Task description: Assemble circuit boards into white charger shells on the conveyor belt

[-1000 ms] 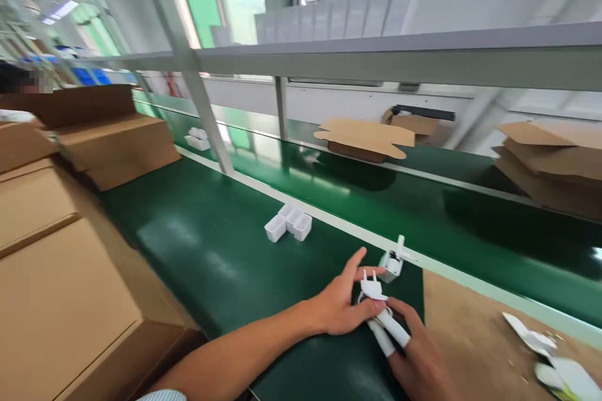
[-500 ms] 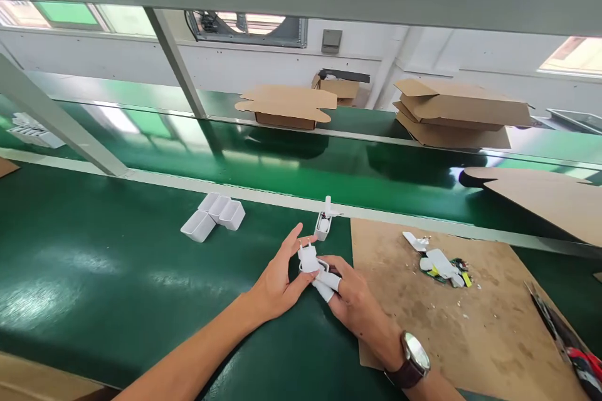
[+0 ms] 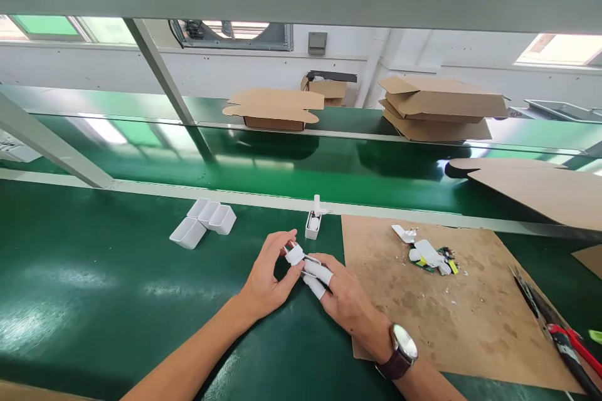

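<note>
Just left of the cardboard sheet, both my hands meet over the green bench. My left hand [image 3: 269, 281] pinches a small white plug head [image 3: 295, 255] with two pins, its fingertips bent around the pins. My right hand [image 3: 350, 301] has white covers on some fingers and a watch at the wrist. Its fingers close around a white charger housing [image 3: 310, 257] right against the plug head; they hide much of it. Beyond my hands stands an upright white case [image 3: 311, 232] with parts inside. Several empty white cases [image 3: 189, 233] sit together at the left.
A stained cardboard sheet [image 3: 399, 319] bears a pile of white pieces and circuit boards [image 3: 430, 257]. Red-handled pliers [image 3: 562, 333] and tweezers [image 3: 523, 288] lie at its right edge. A pale rail [image 3: 263, 199] borders the bench, with flat cardboard boxes [image 3: 437, 103] beyond.
The plug head has tilted, its pins turning toward the left. My left index finger, stretched out before, has curled down onto it. The whole view has shifted slightly.
</note>
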The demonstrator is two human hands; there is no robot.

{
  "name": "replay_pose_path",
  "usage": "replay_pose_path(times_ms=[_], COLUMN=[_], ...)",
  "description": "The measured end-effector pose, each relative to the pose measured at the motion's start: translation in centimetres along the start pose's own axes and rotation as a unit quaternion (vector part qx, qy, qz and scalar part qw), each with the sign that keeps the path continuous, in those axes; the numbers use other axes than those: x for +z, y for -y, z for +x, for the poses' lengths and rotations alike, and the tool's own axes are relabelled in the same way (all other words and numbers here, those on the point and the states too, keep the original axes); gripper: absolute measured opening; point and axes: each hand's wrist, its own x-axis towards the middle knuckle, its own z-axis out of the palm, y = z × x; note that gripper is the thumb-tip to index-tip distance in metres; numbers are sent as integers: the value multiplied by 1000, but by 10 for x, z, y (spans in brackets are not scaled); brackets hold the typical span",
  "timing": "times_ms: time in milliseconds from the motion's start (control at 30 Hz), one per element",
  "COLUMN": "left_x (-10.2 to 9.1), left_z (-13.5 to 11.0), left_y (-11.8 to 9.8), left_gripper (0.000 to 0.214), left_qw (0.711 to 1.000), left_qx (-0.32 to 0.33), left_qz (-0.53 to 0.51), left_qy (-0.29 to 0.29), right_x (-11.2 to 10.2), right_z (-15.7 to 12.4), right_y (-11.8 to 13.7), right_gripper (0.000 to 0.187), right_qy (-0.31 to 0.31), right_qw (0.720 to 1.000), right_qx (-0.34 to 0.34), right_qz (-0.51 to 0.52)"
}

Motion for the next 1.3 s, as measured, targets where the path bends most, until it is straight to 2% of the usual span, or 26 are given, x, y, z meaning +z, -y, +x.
replay_pose_path(times_ms=[200,433,667,900,1000,1100,1200,1300], left_x=[-3,-3,-3,-3,-4,-4,-3,-2], left_z=[1,3,2,0,-2,-5,-7,-8], left_y=[-3,-5,-1,5,7,7,7,8], left_gripper=[46,41,48,63,72,81,73,59], left_qw=[1000,1000,1000,998,997,997,997,996], left_qx=[-2,6,-23,-41,-45,-36,-43,-57], left_qz=[10,13,-5,-27,-35,-37,-28,-36], left_qy=[16,12,17,33,43,51,58,64], right_x=[0,2,1,-2,-1,-2,0,1], right_z=[1,2,2,-3,-6,-7,-4,-1], right_y=[3,3,-1,-7,-8,-6,-3,0], right_gripper=[33,40,40,43,48,45,41,44], right_qy=[20,35,16,19,-12,-20,9,3], right_qw=[999,999,997,999,999,999,999,999], right_qx=[9,21,53,-26,-41,-38,-18,12], right_qz=[24,4,52,23,11,6,26,35])
